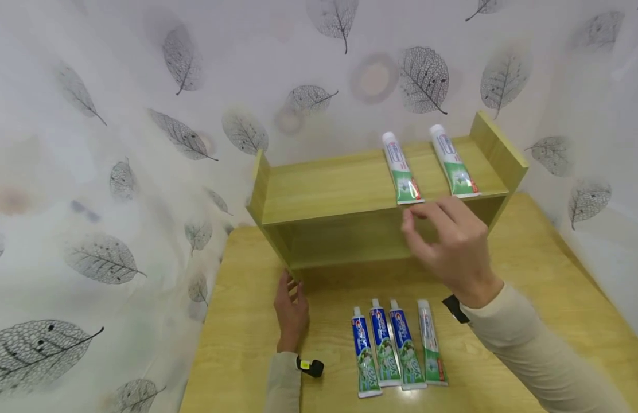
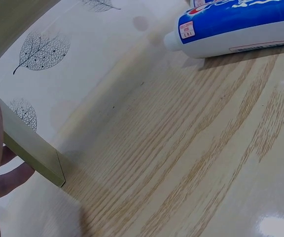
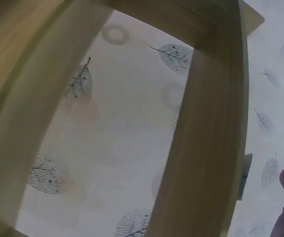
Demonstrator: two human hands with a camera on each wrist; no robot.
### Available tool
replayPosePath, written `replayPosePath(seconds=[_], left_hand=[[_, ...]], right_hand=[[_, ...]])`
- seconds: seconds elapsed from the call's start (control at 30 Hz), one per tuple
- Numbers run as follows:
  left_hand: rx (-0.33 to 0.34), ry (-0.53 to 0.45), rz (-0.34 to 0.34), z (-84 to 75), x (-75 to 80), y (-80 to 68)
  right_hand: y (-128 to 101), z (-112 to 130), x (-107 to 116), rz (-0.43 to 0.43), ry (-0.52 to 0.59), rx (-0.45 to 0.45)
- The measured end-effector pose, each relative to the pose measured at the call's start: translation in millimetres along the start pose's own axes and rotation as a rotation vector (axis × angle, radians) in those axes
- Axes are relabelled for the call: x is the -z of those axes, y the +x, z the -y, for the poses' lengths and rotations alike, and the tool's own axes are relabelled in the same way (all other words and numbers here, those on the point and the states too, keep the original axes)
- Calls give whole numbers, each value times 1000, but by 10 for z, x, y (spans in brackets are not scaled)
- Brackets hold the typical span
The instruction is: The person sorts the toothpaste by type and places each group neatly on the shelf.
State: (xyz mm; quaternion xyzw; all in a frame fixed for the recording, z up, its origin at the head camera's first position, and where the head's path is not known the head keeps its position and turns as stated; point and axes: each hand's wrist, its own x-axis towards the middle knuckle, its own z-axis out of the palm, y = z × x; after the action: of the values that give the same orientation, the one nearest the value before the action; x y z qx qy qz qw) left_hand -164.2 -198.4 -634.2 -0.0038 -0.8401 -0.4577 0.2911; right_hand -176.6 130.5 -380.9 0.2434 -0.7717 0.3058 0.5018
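Note:
A two-tier wooden shelf (image 1: 324, 186) stands at the back of the table. My left hand (image 1: 292, 310) is at its lower left corner; in the left wrist view its fingers (image 2: 14, 182) wrap behind the side panel (image 2: 33, 150), gripping it. Two white-and-green toothpaste tubes, a left one (image 1: 401, 169) and a right one (image 1: 453, 163), lie on the upper board, caps toward the wall. Just in front of the left tube's flat end, my right hand (image 1: 455, 246) has its thumb and forefinger loosely curled, holding nothing. In the right wrist view, a tube end (image 3: 245, 177) juts past the board.
On the table (image 1: 236, 344) before the shelf lie several toothpaste tubes: blue-and-green ones (image 1: 386, 347) and one white-and-green tube (image 1: 431, 344) at their right. A leaf-patterned wall (image 1: 195, 115) rises close behind the shelf.

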Motion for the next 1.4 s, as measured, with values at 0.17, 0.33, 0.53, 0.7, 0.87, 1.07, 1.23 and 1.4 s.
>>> replayPosePath(seconds=[0.17,0.33,0.53,0.7,0.87,1.07,1.23,1.4], left_hand=[[30,-1,15,-10,12,-48],[-13,-3,-4,-3,11,-35],[-18,-5,2,2,19,-26],[-17,-5,0,2,19,-26],[-23,0,1,-1,13,-23],[-47,1,-6,26,1,-4],[-55,11,-4,35,0,-14],[-31,6,7,4,9,-27]], right_hand=[[-428,-26,37,37,7,25],[-787,-114,34,163,-3,-17],[-1076,-213,20,219,-14,-33],[-1292,-229,4,272,-21,-81],[-1476,-223,-18,304,-22,-135],[-1633,-205,-47,318,-19,-130],[-1767,-177,-48,347,-27,-140],[-1896,-147,-37,375,-26,-174]])
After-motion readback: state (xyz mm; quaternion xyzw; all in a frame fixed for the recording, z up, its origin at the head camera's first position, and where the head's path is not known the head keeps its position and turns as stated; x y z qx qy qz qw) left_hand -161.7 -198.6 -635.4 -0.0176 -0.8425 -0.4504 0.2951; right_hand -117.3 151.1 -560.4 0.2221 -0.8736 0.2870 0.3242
